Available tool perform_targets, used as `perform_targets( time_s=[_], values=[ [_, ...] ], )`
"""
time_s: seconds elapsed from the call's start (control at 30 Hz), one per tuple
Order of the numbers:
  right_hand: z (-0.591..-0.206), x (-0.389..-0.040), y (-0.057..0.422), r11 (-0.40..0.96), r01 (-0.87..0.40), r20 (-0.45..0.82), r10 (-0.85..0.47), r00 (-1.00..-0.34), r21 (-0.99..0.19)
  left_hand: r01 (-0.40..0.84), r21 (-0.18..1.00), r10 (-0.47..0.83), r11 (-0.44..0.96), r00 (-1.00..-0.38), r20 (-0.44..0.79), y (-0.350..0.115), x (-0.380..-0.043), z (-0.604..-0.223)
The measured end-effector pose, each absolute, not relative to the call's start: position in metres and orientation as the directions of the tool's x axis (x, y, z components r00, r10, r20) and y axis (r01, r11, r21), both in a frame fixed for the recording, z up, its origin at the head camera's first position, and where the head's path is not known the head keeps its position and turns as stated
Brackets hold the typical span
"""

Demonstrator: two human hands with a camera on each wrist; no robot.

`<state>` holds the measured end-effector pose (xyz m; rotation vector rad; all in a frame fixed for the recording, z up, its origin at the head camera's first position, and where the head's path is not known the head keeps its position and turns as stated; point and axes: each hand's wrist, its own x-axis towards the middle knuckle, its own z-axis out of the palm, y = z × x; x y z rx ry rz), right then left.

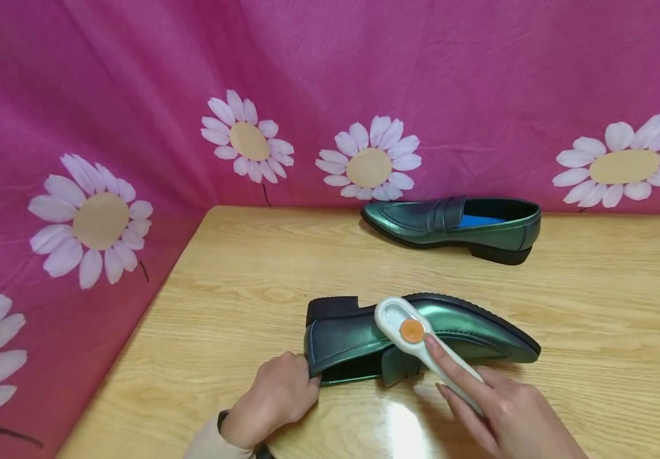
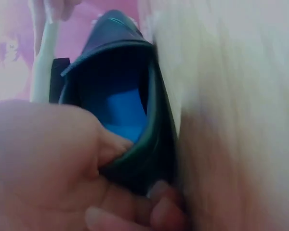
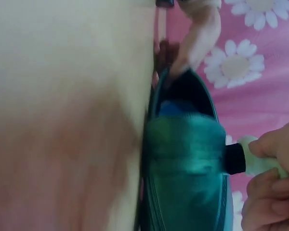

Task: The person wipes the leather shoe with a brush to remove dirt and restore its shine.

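Observation:
A dark green loafer (image 1: 456, 322) lies on its side on the wooden table, its sole facing away and its toe to the right. My left hand (image 1: 284, 389) grips its heel end; in the left wrist view, the thumb (image 2: 113, 147) reaches inside the opening, over the blue insole (image 2: 120, 106). My right hand (image 1: 502, 408) holds a white-handled shoe brush (image 1: 450, 370) with an orange button (image 1: 412, 331), its index finger stretched along the handle. In the right wrist view, the brush's black head (image 3: 235, 159) is against the shoe's side; its bristles cannot be made out.
A matching green loafer (image 1: 496, 233) stands upright at the back of the table (image 1: 249, 268), toe to the left, with a blue insole inside. Behind and to the left hangs a pink cloth (image 1: 318, 76) printed with large white daisies.

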<state>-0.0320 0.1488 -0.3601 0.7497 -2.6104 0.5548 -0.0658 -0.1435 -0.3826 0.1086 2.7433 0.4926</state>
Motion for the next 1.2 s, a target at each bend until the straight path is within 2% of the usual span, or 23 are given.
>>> perform_targets(
  time_s=[0.07, 0.23, 0.3, 0.47, 0.6, 0.77, 0.93, 1.17, 1.2],
  values=[
    [-0.362, -0.032, 0.148, 0.750, -0.607, 0.480, -0.444, -0.757, -0.263, 0.025, 0.381, 0.148, 0.924, -0.943, -0.296, -0.145, -0.066, -0.385],
    [-0.359, -0.033, 0.151, 0.811, -0.523, 0.464, -0.369, -0.805, -0.262, 0.049, 0.479, 0.166, 0.876, -0.965, -0.204, -0.150, -0.066, -0.393],
    [-0.358, -0.030, 0.148, 0.822, -0.503, 0.431, -0.366, -0.825, -0.265, 0.061, 0.484, 0.157, 0.873, -0.974, -0.161, -0.150, -0.066, -0.396],
    [-0.359, -0.025, 0.141, 0.797, -0.541, 0.443, -0.396, -0.804, -0.269, 0.072, 0.449, 0.124, 0.890, -0.988, -0.088, -0.148, -0.064, -0.399],
    [-0.358, -0.027, 0.141, 0.805, -0.532, 0.501, -0.357, -0.788, -0.264, 0.047, 0.497, 0.104, 0.866, -0.991, -0.088, -0.145, -0.063, -0.400],
    [-0.361, -0.021, 0.136, 0.806, -0.528, 0.448, -0.381, -0.809, -0.268, 0.056, 0.519, 0.102, 0.853, -0.993, -0.059, -0.143, -0.063, -0.401],
    [-0.360, -0.032, 0.144, 0.832, -0.502, 0.485, -0.346, -0.803, -0.238, 0.053, 0.514, 0.107, 0.856, -0.991, -0.076, -0.143, -0.065, -0.401],
    [-0.367, -0.031, 0.141, 0.750, -0.605, 0.521, -0.415, -0.746, -0.268, 0.021, 0.507, 0.100, 0.862, -0.987, -0.128, -0.144, -0.064, -0.399],
    [-0.365, -0.030, 0.140, 0.767, -0.580, 0.486, -0.409, -0.772, -0.274, 0.015, 0.510, 0.098, 0.860, -0.986, -0.135, -0.144, -0.063, -0.399]
  ],
)
